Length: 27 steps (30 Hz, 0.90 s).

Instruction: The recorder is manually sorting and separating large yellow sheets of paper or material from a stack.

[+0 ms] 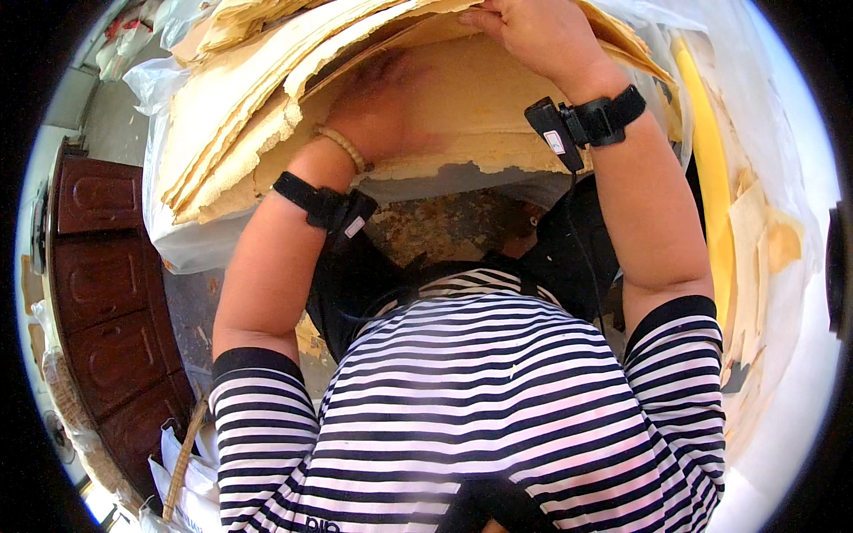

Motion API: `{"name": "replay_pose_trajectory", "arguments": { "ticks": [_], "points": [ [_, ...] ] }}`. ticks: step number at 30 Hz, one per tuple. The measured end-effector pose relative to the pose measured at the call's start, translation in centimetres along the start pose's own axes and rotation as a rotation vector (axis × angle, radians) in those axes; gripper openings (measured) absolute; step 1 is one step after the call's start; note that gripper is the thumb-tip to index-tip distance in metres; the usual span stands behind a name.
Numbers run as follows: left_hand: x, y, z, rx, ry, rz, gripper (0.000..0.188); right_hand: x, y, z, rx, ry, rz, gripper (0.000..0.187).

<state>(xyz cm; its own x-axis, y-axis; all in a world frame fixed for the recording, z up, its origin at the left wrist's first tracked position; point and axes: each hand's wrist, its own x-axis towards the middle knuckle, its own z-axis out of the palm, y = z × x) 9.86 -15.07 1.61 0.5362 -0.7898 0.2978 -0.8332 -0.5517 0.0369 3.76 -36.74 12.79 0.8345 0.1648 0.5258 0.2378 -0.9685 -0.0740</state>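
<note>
A stack of large, thin tan sheets point(222, 133) with ragged edges lies in front of me, its upper layers bowed up from the ones below. At the far side, my right hand point(542, 40) is closed, thumb and fingers pinching the edge of a raised tan sheet. My left hand point(382, 102) reaches in beneath the lifted layers, over the lower tan sheet point(480, 107). Motion smears its fingers, so whether they grip anything is unclear. I cannot tell what the sheets are made of.
Translucent plastic point(191, 244) hangs below the stack at the left. A dark red wooden cabinet point(102, 266) stands at far left, near a thin stick point(184, 457) and white bags point(197, 497). On the right are a yellow strip point(706, 178) and more tan pieces point(749, 240).
</note>
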Motion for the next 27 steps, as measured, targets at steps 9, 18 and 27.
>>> {"name": "replay_pose_trajectory", "arguments": {
  "ticks": [9,18,27],
  "points": [
    [1.6,-1.0,-1.4,-0.049,-0.191,0.177,0.064,1.0,0.1,-0.7,0.038,-0.113,0.057,0.027],
    [0.1,-3.8,-0.8,-1.226,0.05,-0.223,0.065,1.4,-0.2,-0.5,0.064,-0.039,0.086,0.027],
    [-0.6,-2.8,1.0,-2.367,0.178,-0.64,0.045,-0.8,-0.3,-0.1,-0.239,-0.002,0.006,0.023]
  ]
}}
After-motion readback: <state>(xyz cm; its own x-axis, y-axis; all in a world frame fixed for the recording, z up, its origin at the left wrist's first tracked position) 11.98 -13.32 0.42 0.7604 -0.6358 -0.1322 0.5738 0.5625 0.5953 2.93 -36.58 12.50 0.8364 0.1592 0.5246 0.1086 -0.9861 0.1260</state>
